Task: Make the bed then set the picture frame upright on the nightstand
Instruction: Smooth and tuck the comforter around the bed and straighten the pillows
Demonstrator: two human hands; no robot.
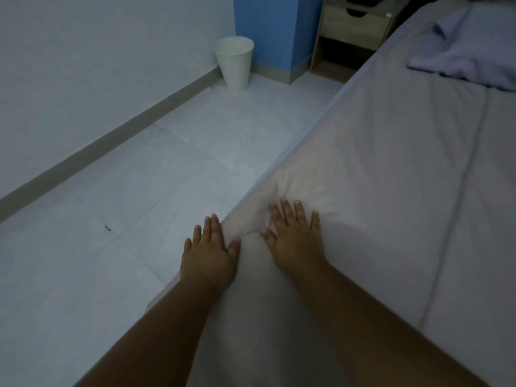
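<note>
Your bed (391, 169) runs lengthwise away from you toward the nightstand (354, 32) at its far end; no picture frame is discernible there. Your right hand (296, 236) lies flat and unclenched on the cover, your left hand (209, 252) flat against its side edge, thumb on top.
</note>
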